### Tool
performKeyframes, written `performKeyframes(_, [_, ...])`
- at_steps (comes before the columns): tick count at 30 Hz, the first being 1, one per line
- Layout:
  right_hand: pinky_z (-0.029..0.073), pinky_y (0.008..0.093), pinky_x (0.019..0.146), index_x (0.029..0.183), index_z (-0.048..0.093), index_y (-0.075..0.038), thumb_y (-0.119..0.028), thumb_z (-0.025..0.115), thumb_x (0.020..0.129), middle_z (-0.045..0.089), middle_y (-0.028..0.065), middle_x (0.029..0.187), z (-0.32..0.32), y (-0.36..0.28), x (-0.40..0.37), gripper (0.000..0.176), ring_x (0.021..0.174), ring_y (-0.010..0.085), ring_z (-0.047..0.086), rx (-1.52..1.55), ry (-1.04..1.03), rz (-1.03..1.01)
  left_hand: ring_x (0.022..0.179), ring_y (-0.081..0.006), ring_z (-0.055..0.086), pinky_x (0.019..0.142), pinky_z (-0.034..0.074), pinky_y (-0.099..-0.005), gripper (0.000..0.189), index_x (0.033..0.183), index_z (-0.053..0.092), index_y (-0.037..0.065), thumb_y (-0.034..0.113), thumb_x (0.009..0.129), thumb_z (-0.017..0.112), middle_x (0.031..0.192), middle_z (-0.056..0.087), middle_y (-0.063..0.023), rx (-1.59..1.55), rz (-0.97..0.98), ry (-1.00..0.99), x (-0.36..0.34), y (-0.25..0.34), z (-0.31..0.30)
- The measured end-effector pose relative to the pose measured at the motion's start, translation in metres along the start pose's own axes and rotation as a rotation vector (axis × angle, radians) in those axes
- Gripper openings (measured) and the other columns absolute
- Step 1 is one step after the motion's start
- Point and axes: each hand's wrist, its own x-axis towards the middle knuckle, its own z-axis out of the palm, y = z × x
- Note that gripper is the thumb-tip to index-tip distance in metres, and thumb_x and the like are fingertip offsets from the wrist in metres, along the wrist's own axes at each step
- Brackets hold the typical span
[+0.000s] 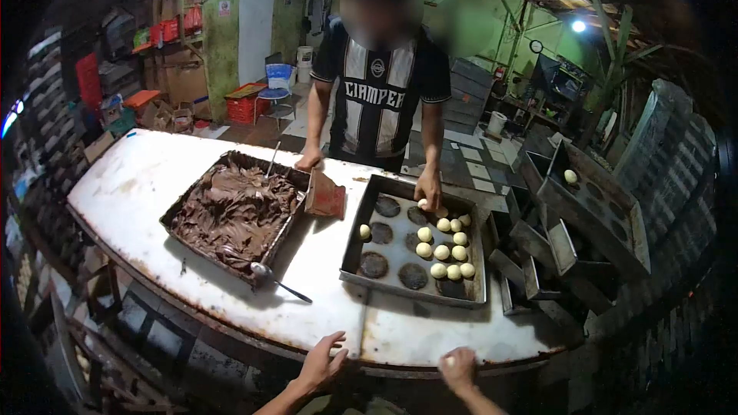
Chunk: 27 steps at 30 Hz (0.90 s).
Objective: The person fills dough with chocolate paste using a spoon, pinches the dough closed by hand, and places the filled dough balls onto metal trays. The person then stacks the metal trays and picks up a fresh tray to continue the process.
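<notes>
My left hand (321, 361) is at the near edge of the white table (307, 315), its fingers apart and holding nothing. To its right my right hand (459, 369) is curled closed over the same edge; what it holds, if anything, is hidden. Beyond my hands stands a metal tray (411, 297) with dark round patches and several pale dough balls (440, 270), mostly in its right half. On the left, a square pan (207, 261) holds brown paste (231, 207), and a spoon (292, 292) rests over its near corner.
Across the table a person (377, 100) in a black and white shirt reaches one hand into the tray; the other is near a reddish-brown block (325, 196). Stacked metal trays (596, 207) stand at the right, one holding a ball. Behind are a blue chair (278, 81) and red crates (247, 104).
</notes>
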Motion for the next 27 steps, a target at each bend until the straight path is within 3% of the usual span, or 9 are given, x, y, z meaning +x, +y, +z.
performKeyframes(3, [0.034, 0.0442, 0.073, 0.071, 0.056, -0.001, -0.022, 0.051, 0.086, 0.051, 0.0135, 0.083, 0.03, -0.001, 0.048, 0.026, 0.082, 0.0318, 0.044, 0.0, 0.046, 0.374, 0.092, -0.0233, 0.06, 0.075, 0.049, -0.032, 0.039, 0.12, 0.046, 0.0, 0.013, 0.085, 0.058, 0.107, 0.058, -0.0171, -0.098, -0.106, -0.046, -0.009, 0.003, -0.023])
performKeyframes(5, [0.04, 0.0408, 0.079, 0.066, 0.061, -0.004, -0.028, 0.044, 0.09, 0.058, 0.0138, 0.092, 0.032, -0.039, 0.08, 0.037, 0.088, 0.0297, 0.052, 0.219, -0.112, 0.749, 0.088, -0.0218, 0.061, 0.076, 0.049, -0.0314, 0.039, 0.121, 0.046, 0.0, 0.012, 0.086, 0.057, 0.108, 0.057, -0.0168, -0.185, -0.164, -0.139, -0.007, 0.009, -0.02])
performKeyframes(10, [0.042, 0.0393, 0.076, 0.071, 0.059, -0.005, -0.015, 0.066, 0.071, 0.058, 0.0102, 0.081, 0.028, -0.053, 0.024, 0.012, 0.084, 0.0282, 0.053, 0.189, 0.006, -0.04, 0.094, -0.0217, 0.058, 0.077, 0.048, -0.0306, 0.035, 0.119, 0.048, 0.001, 0.011, 0.086, 0.056, 0.104, 0.058, -0.0143, -0.253, 0.001, -0.37, 0.011, 0.026, -0.02])
performKeyframes(12, [0.04, 0.0415, 0.075, 0.07, 0.057, -0.005, -0.018, 0.064, 0.074, 0.053, 0.0097, 0.074, 0.015, -0.026, 0.033, 0.015, 0.082, 0.0292, 0.051, 0.036, -0.102, -0.006, 0.095, -0.022, 0.058, 0.08, 0.047, -0.0309, 0.031, 0.115, 0.051, 0.0, 0.011, 0.086, 0.056, 0.103, 0.058, -0.0139, -0.292, -0.044, -0.321, 0.011, 0.032, -0.029])
performKeyframes(14, [0.039, 0.043, 0.073, 0.067, 0.055, -0.005, -0.023, 0.06, 0.078, 0.05, 0.0099, 0.071, 0.032, -0.01, 0.06, 0.021, 0.082, 0.0302, 0.049, 0.05, -0.022, 0.295, 0.097, -0.0207, 0.058, 0.081, 0.046, -0.0307, 0.03, 0.114, 0.052, 0.0, 0.012, 0.087, 0.056, 0.105, 0.06, -0.013, -0.212, -0.059, -0.286, 0.012, 0.023, -0.024])
performKeyframes(18, [0.041, 0.0371, 0.076, 0.067, 0.059, -0.004, -0.02, 0.051, 0.083, 0.059, 0.012, 0.077, 0.036, -0.049, 0.091, 0.024, 0.085, 0.0297, 0.052, 0.46, -0.144, 0.346, 0.097, -0.0155, 0.057, 0.08, 0.046, -0.0282, 0.025, 0.11, 0.055, 0.0, 0.013, 0.089, 0.053, 0.104, 0.062, -0.0107, -0.324, -0.123, -0.347, 0.038, 0.04, -0.001])
performKeyframes(22, [0.045, 0.0384, 0.077, 0.072, 0.06, -0.004, -0.017, 0.063, 0.07, 0.059, 0.0116, 0.087, 0.009, -0.036, 0.063, 0.013, 0.088, 0.0264, 0.054, 0.488, -0.299, -0.263, 0.09, -0.0148, 0.059, 0.077, 0.046, -0.0275, 0.024, 0.108, 0.056, -0.001, 0.013, 0.089, 0.053, 0.098, 0.063, -0.0088, -0.23, 0.177, -0.22, 0.119, 0.055, 0.041])
performKeyframes(24, [0.045, 0.038, 0.077, 0.085, 0.058, -0.005, -0.012, 0.064, 0.066, 0.053, 0.0105, 0.091, -0.02, -0.019, 0.048, 0.02, 0.09, 0.0286, 0.05, 0.02, -0.617, -0.391, 0.087, -0.0171, 0.061, 0.077, 0.047, -0.0285, 0.025, 0.108, 0.055, -0.001, 0.013, 0.088, 0.054, 0.097, 0.063, -0.0105, -0.256, 0.154, -0.266, 0.171, 0.059, 0.074])
performKeyframes(27, [0.046, 0.0387, 0.075, 0.109, 0.048, -0.005, -0.014, 0.06, 0.074, 0.05, 0.0123, 0.089, -0.042, 0.009, 0.047, 0.038, 0.085, 0.0296, 0.051, 0.232, -0.738, -0.393, 0.085, -0.0262, 0.062, 0.074, 0.048, -0.0335, 0.029, 0.111, 0.053, 0.0, 0.014, 0.085, 0.055, 0.096, 0.063, -0.0177, 0.195, 0.272, -0.424, 0.24, 0.061, 0.135])
